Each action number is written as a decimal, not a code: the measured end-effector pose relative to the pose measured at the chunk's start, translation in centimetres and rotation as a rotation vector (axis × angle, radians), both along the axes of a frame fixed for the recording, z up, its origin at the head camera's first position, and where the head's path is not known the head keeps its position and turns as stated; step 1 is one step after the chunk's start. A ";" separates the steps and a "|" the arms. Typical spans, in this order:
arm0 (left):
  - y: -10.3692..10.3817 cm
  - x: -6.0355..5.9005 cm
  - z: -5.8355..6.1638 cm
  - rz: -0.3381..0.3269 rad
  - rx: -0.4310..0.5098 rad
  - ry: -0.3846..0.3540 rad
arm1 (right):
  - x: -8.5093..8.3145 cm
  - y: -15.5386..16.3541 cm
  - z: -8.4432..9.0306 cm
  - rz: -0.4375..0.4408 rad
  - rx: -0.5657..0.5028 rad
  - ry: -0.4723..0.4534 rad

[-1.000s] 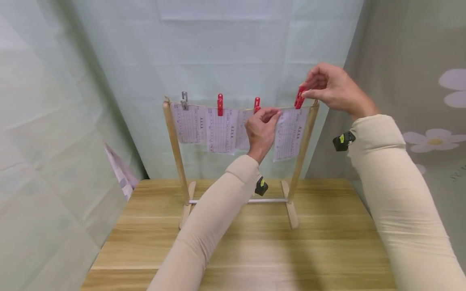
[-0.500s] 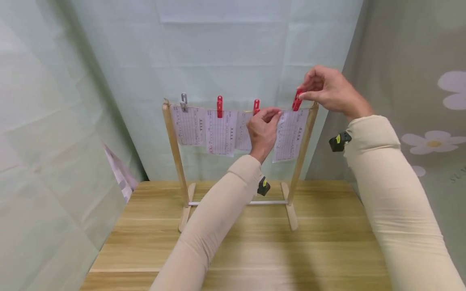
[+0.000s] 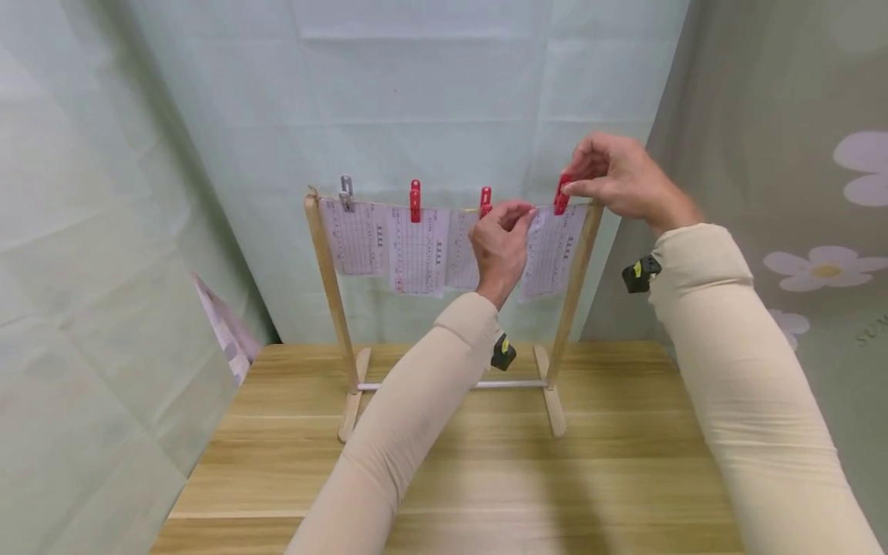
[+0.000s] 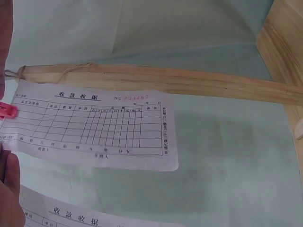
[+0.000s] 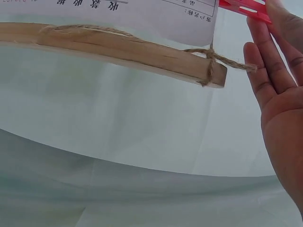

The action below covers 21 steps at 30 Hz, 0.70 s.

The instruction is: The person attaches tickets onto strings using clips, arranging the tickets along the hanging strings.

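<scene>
A printed receipt slip (image 3: 553,250) hangs at the right end of a string line between two wooden posts. My left hand (image 3: 501,243) pinches its top left corner between thumb and fingertips. At the slip's top edge, my right hand (image 3: 620,177) grips a red clothespin (image 3: 561,196) with thumb and fingers, its lower end on the line. The left wrist view shows the slip's printed table (image 4: 94,127) and part of the red clothespin (image 4: 7,111). In the right wrist view the clothespin (image 5: 246,7) lies under my thumb, by the slip's corner.
Three more slips hang to the left, under a grey clothespin (image 3: 346,194) and red clothespins (image 3: 415,202); my left hand partly covers one slip. The rack's right post (image 3: 579,281) stands close beside my right hand. Its feet rest on a wooden table (image 3: 624,462).
My right hand has moved a little left and down with the red clothespin, which now stands more upright. My left hand stays at the slip's corner.
</scene>
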<state>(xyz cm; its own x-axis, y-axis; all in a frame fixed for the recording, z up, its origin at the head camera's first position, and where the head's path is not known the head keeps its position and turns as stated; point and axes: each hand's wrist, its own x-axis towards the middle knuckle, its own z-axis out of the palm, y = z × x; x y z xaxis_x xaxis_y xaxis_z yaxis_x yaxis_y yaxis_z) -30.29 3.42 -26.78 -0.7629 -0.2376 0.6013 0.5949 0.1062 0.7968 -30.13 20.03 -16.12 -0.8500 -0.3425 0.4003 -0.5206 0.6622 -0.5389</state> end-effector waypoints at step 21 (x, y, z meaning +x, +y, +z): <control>0.1 -0.3 -0.3 0.023 -0.013 -0.004 | -0.4 -0.1 -0.6 0.014 0.061 -0.081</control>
